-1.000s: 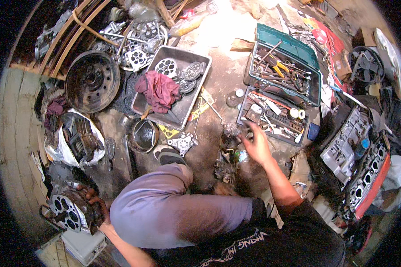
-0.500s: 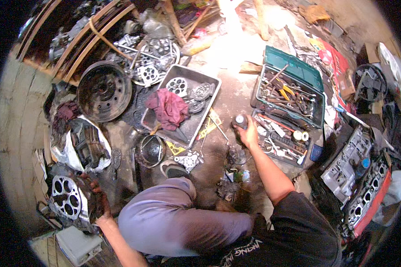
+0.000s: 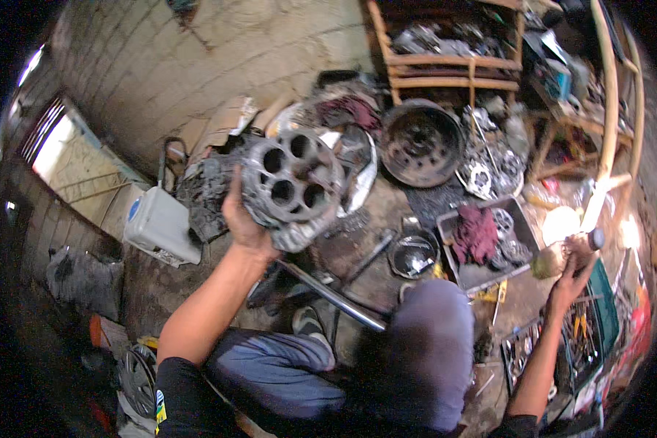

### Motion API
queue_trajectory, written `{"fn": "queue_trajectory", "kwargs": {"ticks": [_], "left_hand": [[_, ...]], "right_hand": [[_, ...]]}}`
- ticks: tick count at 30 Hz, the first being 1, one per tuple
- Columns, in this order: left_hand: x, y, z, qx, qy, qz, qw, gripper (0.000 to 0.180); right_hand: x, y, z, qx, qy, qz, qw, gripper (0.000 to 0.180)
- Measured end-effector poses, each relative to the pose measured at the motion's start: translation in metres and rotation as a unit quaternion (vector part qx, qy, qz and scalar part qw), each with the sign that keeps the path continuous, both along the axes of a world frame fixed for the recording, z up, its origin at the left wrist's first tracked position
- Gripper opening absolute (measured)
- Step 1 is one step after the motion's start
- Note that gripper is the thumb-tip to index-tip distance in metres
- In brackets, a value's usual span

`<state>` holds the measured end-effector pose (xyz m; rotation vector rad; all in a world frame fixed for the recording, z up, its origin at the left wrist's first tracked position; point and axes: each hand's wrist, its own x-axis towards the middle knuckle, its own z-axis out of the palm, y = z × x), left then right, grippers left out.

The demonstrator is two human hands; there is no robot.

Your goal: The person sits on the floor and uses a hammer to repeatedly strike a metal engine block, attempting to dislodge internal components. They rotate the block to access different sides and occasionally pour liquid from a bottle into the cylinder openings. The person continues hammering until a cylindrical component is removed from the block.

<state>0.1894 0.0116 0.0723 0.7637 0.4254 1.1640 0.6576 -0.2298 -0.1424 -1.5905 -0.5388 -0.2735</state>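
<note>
My left hand (image 3: 247,225) grips a round, grey metal cylinder block (image 3: 292,175) by its left side, raised in front of me. Its face, with several round bores, is turned up toward me. Below it, a shiny metal rod (image 3: 336,298) slants down toward my knee; I cannot tell if the two are joined. Off to the right, my right hand (image 3: 575,271) is closed round a yellowish bottle (image 3: 547,263) with a dark cap, held tilted near the toolbox. Motion blurs the fingers on the bottle.
A grey tray (image 3: 489,277) holds a maroon rag (image 3: 474,233) and metal parts. Nearby are a black wheel rim (image 3: 422,142), a round pan (image 3: 414,253) and a green toolbox (image 3: 606,306) of tools. A white jerrycan (image 3: 160,226) stands left, a wooden rack (image 3: 452,62) behind.
The view has swung left. My left hand has brought the cylinder block up from low at the left to in front of me. My right hand has lifted the bottle and tilted it.
</note>
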Motion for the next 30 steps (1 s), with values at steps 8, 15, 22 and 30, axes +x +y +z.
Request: {"fn": "queue_trajectory", "kwargs": {"ticks": [8, 15, 22, 30], "left_hand": [[-0.092, 0.01, -0.048, -0.013, -0.016, -0.121, 0.992, 0.079], [-0.129, -0.003, -0.099, -0.144, -0.057, -0.132, 0.979, 0.063], [-0.141, -0.016, -0.146, -0.217, -0.254, -0.255, 0.908, 0.07], [-0.137, -0.023, -0.164, -0.368, -0.076, -0.193, 0.906, 0.095]], "right_hand": [[-0.142, 0.125, 0.19, -0.079, -0.176, 0.311, 0.931, 0.052], [-0.286, 0.2, 0.263, -0.202, -0.371, 0.466, 0.777, 0.057], [-0.321, 0.215, 0.262, -0.288, -0.405, 0.535, 0.684, 0.068], [-0.328, 0.228, 0.258, -0.358, -0.508, 0.519, 0.587, 0.07]]}}
